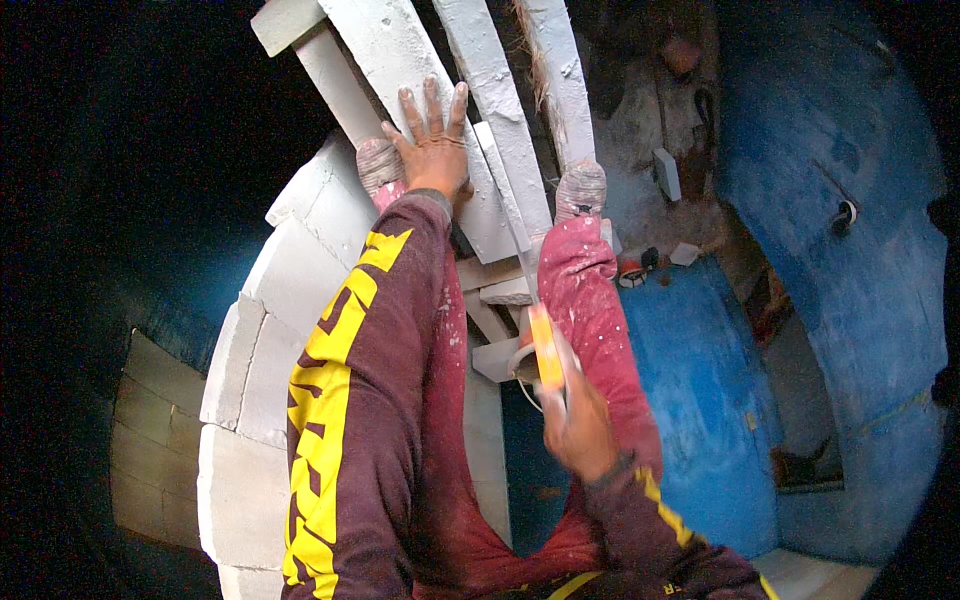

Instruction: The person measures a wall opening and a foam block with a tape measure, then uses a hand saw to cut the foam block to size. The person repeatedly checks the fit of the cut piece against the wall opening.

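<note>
My left hand [439,154] lies flat, fingers spread, on a long white block or board [397,75]. My right hand [577,420] grips the orange-yellow handle of a hand saw [546,349]. The saw's thin blade runs up from the handle along the right edge of that board, where a narrow white strip [495,172] stands beside it. Another long white piece [502,112] lies just to the right. Under the saw handle is a bucket or similar round container [525,364], partly hidden by my right hand.
My socked feet rest on white pieces to either side. A wall of white blocks [285,270] curves down the left. Another long white piece [562,82] is at the upper right. Small offcuts [684,253] lie near a blue surface [697,390]. A grey opening is at the far right.
</note>
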`<move>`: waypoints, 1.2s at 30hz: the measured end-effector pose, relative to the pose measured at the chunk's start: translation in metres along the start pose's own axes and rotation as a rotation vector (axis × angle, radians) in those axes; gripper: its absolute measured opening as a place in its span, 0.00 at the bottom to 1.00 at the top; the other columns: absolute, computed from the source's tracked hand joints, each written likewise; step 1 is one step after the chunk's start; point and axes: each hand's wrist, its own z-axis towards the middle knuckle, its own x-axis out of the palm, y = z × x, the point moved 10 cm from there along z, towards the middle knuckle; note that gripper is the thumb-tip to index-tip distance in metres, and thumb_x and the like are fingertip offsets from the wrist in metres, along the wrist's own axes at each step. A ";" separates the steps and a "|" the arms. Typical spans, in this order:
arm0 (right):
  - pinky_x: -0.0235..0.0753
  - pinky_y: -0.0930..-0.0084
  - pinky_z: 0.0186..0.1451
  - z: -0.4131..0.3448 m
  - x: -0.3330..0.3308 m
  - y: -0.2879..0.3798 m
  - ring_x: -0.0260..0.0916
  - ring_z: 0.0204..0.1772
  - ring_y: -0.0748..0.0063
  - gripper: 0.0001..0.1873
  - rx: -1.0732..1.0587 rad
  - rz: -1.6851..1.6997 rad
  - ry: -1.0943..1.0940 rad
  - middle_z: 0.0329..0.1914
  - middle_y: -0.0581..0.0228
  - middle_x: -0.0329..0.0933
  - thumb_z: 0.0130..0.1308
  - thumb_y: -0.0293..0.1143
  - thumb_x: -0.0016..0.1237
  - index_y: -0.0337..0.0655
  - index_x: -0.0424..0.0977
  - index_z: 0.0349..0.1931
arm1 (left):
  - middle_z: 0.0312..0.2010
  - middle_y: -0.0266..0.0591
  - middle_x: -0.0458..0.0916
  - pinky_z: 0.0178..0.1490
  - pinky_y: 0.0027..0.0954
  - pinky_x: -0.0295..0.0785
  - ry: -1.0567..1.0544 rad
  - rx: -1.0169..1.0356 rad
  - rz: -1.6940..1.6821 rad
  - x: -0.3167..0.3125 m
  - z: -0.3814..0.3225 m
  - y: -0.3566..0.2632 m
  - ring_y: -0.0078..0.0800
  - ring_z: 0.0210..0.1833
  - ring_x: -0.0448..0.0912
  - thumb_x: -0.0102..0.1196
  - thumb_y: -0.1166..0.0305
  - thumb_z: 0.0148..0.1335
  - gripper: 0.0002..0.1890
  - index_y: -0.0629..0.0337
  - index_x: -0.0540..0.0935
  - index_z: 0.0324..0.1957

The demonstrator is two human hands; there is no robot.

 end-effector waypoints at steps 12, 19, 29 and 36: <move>0.53 0.62 0.78 -0.052 0.001 -0.005 0.51 0.79 0.46 0.33 -0.032 0.034 -0.008 0.77 0.41 0.54 0.70 0.22 0.43 0.27 0.48 0.73 | 0.80 0.41 0.24 0.67 0.85 0.33 0.167 -0.072 -0.052 -0.004 -0.002 0.004 0.62 0.79 0.21 0.49 0.69 0.63 0.49 0.26 0.33 0.77; 0.72 0.46 0.52 0.086 0.006 -0.049 0.74 0.51 0.30 0.24 0.018 -0.131 -0.131 0.46 0.34 0.77 0.74 0.40 0.42 0.35 0.65 0.64 | 0.79 0.41 0.22 0.67 0.85 0.36 0.032 -0.028 -0.103 -0.013 -0.008 -0.001 0.63 0.78 0.21 0.72 0.66 0.45 0.69 0.26 0.28 0.76; 0.56 0.63 0.77 -0.037 0.008 -0.006 0.55 0.78 0.50 0.30 0.004 -0.064 -0.016 0.76 0.42 0.56 0.72 0.26 0.39 0.29 0.52 0.73 | 0.79 0.46 0.21 0.65 0.87 0.41 0.225 -0.029 -0.141 -0.007 -0.009 0.005 0.67 0.78 0.21 0.52 0.71 0.62 0.51 0.27 0.33 0.77; 0.75 0.53 0.44 0.071 0.032 -0.078 0.80 0.44 0.43 0.18 0.184 -0.190 -0.099 0.39 0.39 0.79 0.74 0.35 0.43 0.34 0.68 0.58 | 0.79 0.45 0.24 0.66 0.86 0.42 0.065 -0.043 -0.004 -0.018 -0.010 0.005 0.66 0.78 0.24 0.45 0.70 0.65 0.46 0.27 0.36 0.77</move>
